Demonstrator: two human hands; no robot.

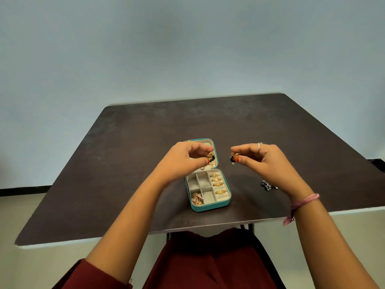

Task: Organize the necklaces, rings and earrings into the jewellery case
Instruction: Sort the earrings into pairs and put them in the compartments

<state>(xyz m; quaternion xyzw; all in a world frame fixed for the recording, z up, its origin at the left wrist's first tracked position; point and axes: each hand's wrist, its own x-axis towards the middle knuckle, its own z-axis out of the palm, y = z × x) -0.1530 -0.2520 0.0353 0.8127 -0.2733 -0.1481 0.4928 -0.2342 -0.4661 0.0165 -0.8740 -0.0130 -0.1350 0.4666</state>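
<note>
A teal jewellery case [210,207] lies open on the dark table [129,155], its lid standing up behind. Several gold rings [216,182] sit in the right-hand slots, and a gold earring pile [197,198] fills the front-left compartment. My left hand [185,158] pinches a dark, gold-backed earring [210,157] in front of the lid. My right hand [256,158] pinches a matching dark earring [233,158] with a small pearl drop, to the right of the case and above the table.
A small cluster of silver earrings [267,185] lies on the table to the right, under my right forearm. The table's near edge runs just in front of my lap. A pale wall stands behind the table.
</note>
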